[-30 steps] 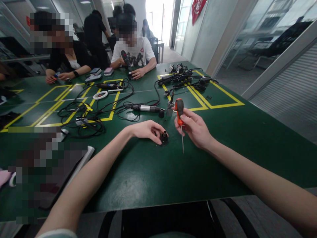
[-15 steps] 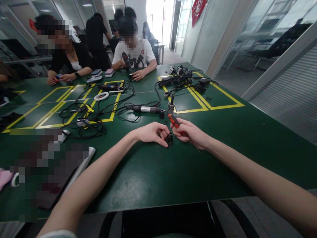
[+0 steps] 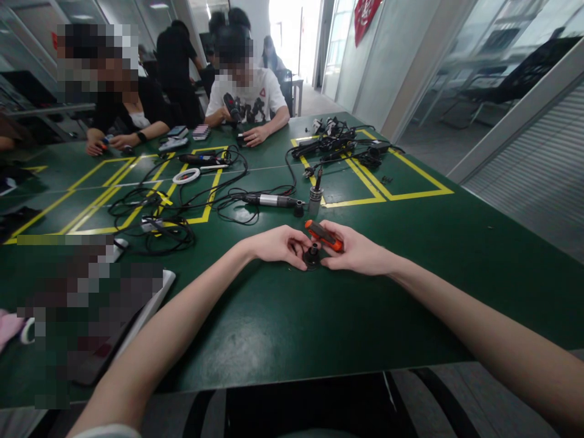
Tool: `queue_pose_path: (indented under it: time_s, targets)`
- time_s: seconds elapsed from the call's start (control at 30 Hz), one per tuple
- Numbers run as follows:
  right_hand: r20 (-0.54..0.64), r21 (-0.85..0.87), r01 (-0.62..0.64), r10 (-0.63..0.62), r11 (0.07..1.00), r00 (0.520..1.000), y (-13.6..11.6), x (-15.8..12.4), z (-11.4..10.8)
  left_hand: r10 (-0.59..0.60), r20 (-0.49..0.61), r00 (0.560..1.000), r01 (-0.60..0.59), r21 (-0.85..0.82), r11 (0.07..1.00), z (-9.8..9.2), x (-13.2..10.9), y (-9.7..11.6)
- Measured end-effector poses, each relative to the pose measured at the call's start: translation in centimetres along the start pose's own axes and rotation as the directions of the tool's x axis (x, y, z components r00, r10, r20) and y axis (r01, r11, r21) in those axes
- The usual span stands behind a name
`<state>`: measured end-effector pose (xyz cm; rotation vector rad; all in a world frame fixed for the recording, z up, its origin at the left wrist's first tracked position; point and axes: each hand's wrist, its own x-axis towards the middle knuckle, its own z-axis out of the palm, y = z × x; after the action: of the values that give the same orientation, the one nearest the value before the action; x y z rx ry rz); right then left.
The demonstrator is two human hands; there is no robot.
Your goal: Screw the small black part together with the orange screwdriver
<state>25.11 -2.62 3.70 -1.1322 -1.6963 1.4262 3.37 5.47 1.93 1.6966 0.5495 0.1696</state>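
A small black round part (image 3: 312,257) with a narrow upright neck rests on the green table (image 3: 255,328). My left hand (image 3: 283,246) curls round its left side, thumb and fingers against it. In my right hand (image 3: 354,248) is a screwdriver with an orange and black handle (image 3: 325,236), its handle end pointing up and left. The right thumb and fingertips come close to the black part's right side; whether they touch it I cannot tell. Just behind stand a metal cylinder with a dark tip (image 3: 316,198) and a small black cap (image 3: 298,209).
A black and silver handheld tool (image 3: 269,201) lies behind my hands with coiled cables (image 3: 168,234). Dark tools are heaped at the back right (image 3: 337,143). A tablet-like device (image 3: 150,310) lies at left. Two people sit across the table.
My right hand has turned and come in beside the black part, and the screwdriver handle now lies flatter across it. My left hand has barely moved.
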Motion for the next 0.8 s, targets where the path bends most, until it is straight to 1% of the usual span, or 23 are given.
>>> queue_pose_path:
  time_s: [0.13,0.27,0.33,0.47,0.57,0.67,0.8]
  targets:
    - [0.021,-0.096,0.042,-0.04,0.994,0.999,0.1,0.0,-0.6,0.014,-0.025,1.0,-0.012,0.052,0.999,0.6,0.1,0.3]
    - [0.053,-0.141,0.088,-0.081,0.986,0.995,0.3,0.1,-1.7,0.059,-0.099,0.993,-0.047,0.112,0.993,1.4,0.2,0.5]
    - [0.072,-0.166,0.104,-0.094,0.981,0.993,0.5,0.2,-2.3,0.073,-0.119,0.99,-0.054,0.151,0.987,1.7,0.2,0.5]
    - [0.095,-0.159,0.133,-0.119,0.978,0.988,1.1,0.3,-2.9,0.066,-0.093,0.993,-0.045,0.21,0.977,1.7,0.2,0.5]
    - [0.116,-0.167,0.115,-0.097,0.979,0.988,1.2,0.3,-2.8,0.077,-0.093,0.993,-0.053,0.239,0.97,1.5,0.2,0.5]
    - [0.13,-0.178,0.103,-0.081,0.979,0.988,1.0,0.2,-2.6,0.082,-0.085,0.993,-0.058,0.248,0.967,1.4,0.3,0.5]
    - [0.114,-0.16,0.1,-0.083,0.982,0.99,0.8,0.2,-2.5,0.08,-0.077,0.994,-0.06,0.233,0.971,1.3,0.3,0.5]
